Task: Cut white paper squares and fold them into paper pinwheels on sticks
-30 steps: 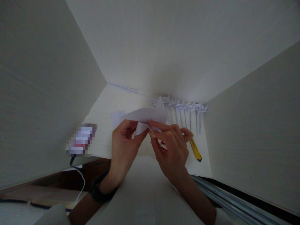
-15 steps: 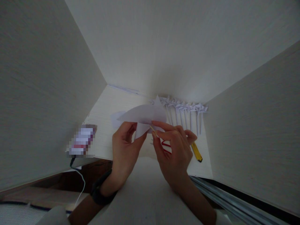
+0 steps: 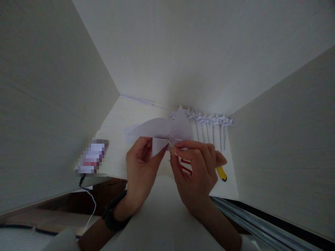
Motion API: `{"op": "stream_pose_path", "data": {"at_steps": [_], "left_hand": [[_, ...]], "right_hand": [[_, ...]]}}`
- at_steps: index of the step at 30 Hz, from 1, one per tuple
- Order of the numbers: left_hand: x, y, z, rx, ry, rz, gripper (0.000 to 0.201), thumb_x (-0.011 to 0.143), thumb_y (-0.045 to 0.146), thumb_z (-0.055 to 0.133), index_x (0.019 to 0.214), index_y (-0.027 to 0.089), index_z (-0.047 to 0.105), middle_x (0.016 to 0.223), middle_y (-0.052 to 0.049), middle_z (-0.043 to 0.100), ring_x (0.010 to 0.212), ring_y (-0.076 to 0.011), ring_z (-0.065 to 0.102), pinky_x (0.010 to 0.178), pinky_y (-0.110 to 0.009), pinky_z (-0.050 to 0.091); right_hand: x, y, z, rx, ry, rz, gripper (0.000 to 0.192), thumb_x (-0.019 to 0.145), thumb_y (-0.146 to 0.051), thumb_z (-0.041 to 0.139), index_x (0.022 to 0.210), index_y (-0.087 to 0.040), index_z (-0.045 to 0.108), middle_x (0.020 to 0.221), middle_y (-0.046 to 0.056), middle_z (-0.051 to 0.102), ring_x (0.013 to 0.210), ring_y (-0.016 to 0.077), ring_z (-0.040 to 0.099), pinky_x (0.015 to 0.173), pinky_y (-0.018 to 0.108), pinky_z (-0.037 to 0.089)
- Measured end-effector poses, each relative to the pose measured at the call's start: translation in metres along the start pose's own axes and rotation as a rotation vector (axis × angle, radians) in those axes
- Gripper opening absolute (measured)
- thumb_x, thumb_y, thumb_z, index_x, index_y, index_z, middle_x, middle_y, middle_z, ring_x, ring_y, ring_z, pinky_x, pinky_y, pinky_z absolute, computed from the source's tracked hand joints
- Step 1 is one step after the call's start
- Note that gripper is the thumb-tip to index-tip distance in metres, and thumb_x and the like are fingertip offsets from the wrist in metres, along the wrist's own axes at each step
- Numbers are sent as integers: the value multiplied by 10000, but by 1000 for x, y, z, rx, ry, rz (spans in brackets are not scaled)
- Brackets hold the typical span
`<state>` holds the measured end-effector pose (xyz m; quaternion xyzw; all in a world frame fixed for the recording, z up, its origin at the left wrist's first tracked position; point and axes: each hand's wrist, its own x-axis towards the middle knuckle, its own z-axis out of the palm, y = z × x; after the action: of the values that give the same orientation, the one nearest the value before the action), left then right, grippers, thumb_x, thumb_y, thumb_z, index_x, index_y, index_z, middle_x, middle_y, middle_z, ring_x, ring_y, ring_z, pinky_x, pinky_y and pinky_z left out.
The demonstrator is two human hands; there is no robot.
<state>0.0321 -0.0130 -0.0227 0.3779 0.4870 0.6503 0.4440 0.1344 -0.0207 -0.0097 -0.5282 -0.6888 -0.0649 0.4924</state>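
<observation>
Between my hands is a white paper pinwheel [image 3: 160, 126] with curved, pointed blades, held above the table. My left hand [image 3: 141, 170] is closed on its lower left part, thumb and fingers pinching the paper. My right hand [image 3: 196, 169] pinches a thin wooden stick like a toothpick [image 3: 171, 143] between thumb and index finger. The stick's upper tip meets the paper near its centre; whether it passes through I cannot tell. Beneath my right hand show red scissor handles [image 3: 186, 167], partly covered. A yellow utility knife [image 3: 222, 173] pokes out beyond my right fingers.
Several finished paper pinwheels on sticks [image 3: 213, 121] lie in a row at the back right. Thin paper sticks [image 3: 138, 100] rest along the back wall. A phone [image 3: 92, 157] with a cable lies at the left edge. White panels [image 3: 285, 122] enclose the table's sides and back.
My right index finger has come off the paper and drawn back toward the stick. The pinwheel's right blade now stands more open. My left hand has hardly moved.
</observation>
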Motion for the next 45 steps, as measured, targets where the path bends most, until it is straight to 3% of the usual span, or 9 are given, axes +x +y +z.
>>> {"op": "stream_pose_path", "data": {"at_steps": [6,14,25,32,40,45], "left_hand": [[-1,-2,2,-34,36,51,241,658,28,748,803,217,709,794,56,729,768,-83,672,745,-138,530],[-1,-2,2,1,8,64,217,689,56,741,842,206,706,839,24,729,806,-115,678,766,-187,541],[-3,1,0,167,-52,233,204,759,63,681,896,213,699,880,12,700,866,-129,637,804,-217,500],[-5,1,1,116,-53,160,194,739,90,695,899,200,691,887,-6,692,858,-144,651,791,-236,526],[-9,-1,-4,-86,-141,79,157,807,145,651,937,226,687,874,11,680,814,-113,636,770,-192,518],[-5,-2,-3,-60,-77,40,118,793,136,680,864,227,706,812,32,692,773,-91,640,734,-164,509]], "right_hand": [[2,0,0,37,47,-11,209,802,-142,714,733,-233,538,733,-37,688,685,150,579,707,338,356],[3,-1,0,59,44,-5,229,779,-106,724,710,-223,539,730,-33,686,685,147,579,700,339,356],[4,-7,1,-12,49,50,230,795,-153,704,693,-217,508,670,-45,598,670,145,537,721,345,327],[1,-7,1,49,39,68,231,775,-102,707,726,-214,510,704,-40,624,694,145,545,702,331,362],[3,-7,-1,64,18,91,198,782,-95,680,717,-210,532,709,-40,654,718,149,572,722,345,364],[3,-8,-1,67,-4,92,197,780,-108,689,709,-206,533,705,-36,661,704,152,568,711,344,363]]}}
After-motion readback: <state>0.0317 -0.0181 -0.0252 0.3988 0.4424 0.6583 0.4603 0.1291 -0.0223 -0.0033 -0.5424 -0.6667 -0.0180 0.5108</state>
